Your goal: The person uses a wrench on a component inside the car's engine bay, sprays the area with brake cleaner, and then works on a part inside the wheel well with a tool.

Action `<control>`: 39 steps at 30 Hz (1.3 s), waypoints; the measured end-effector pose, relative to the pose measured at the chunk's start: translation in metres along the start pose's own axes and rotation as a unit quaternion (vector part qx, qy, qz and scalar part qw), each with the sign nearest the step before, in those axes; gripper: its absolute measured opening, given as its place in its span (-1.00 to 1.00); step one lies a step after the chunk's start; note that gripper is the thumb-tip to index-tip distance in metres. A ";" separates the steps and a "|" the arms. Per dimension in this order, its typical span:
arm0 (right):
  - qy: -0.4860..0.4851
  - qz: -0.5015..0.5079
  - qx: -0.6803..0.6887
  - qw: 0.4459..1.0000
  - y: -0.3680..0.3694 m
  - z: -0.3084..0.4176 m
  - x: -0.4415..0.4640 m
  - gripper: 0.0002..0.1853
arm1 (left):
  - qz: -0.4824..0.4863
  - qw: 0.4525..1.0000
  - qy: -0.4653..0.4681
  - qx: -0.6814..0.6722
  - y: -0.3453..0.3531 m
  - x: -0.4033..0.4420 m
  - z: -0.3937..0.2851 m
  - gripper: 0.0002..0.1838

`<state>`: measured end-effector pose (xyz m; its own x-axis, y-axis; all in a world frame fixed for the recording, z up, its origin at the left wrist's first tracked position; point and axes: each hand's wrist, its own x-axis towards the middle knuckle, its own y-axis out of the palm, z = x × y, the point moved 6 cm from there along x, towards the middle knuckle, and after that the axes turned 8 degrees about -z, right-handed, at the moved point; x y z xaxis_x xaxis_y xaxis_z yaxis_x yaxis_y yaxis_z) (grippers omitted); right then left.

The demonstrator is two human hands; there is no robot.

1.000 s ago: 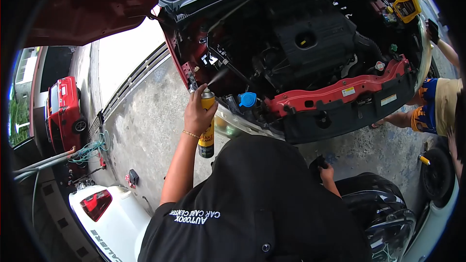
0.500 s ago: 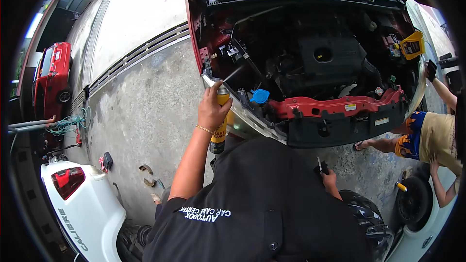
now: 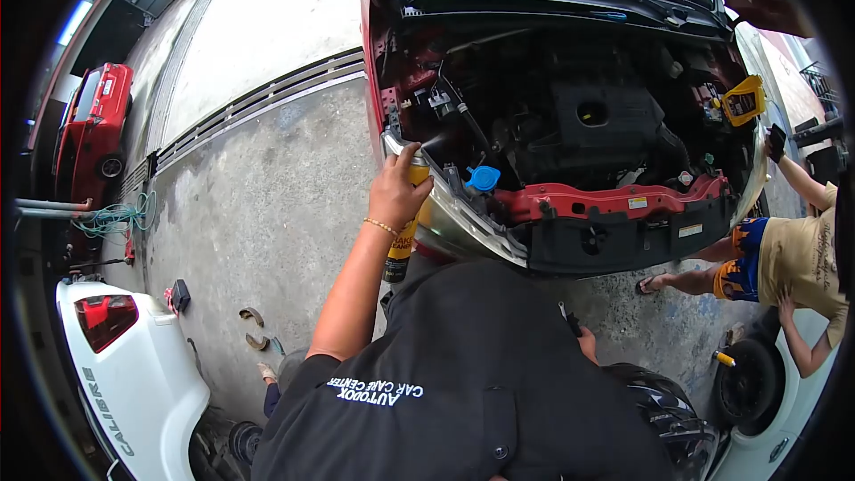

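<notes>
My left hand [image 3: 398, 193] is wrapped round a yellow and black spray can [image 3: 401, 254] labelled brake cleaner, with the index finger over its top. The can is upright beside the left headlight [image 3: 459, 227] of a red car with its hood up. A faint spray shows over the dark engine bay, near the blue cap [image 3: 483, 179]. Lower and to the right, my right hand [image 3: 588, 345] is partly hidden by my black shirt. It holds a black object with a metal tip [image 3: 568, 316].
At the right stands a person [image 3: 797, 254] holding a dark object by the far headlight. A yellow container [image 3: 743, 101] rests on the engine bay's right edge. A wheel [image 3: 751, 387], a white vehicle [image 3: 134, 365] and curved brown parts [image 3: 256, 341] are around me.
The view has shifted, so the engine bay and my left hand appear further right. The can is still gripped beside the headlight. My right hand is now more hidden behind my shirt.
</notes>
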<state>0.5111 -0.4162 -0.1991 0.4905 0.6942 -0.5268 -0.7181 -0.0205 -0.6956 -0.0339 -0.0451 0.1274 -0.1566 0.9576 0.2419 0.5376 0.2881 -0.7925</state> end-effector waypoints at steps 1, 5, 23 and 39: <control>0.011 0.012 0.019 1.000 0.005 -0.008 0.001 -0.60 | -0.009 1.000 -0.001 0.005 -0.003 -0.001 0.000 -0.30; 0.013 -0.014 -0.016 1.000 -0.003 0.021 -0.030 -0.60 | -0.016 1.000 -0.006 -0.002 -0.009 0.003 -0.001 -0.31; 0.066 0.052 0.004 0.996 0.037 -0.018 -0.077 -0.44 | -0.056 0.997 0.021 -0.047 -0.083 -0.059 0.039 -0.25; 0.140 -0.105 0.117 0.978 0.101 0.072 -0.236 -0.54 | -0.084 0.989 0.084 -0.092 -0.077 0.161 0.091 -0.36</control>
<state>0.2876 -0.5305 -0.1095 0.7325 0.4396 -0.5198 -0.6633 0.2889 -0.6903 -0.1760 0.0878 0.1767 -0.1244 0.8773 0.4635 0.6594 0.4221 -0.6221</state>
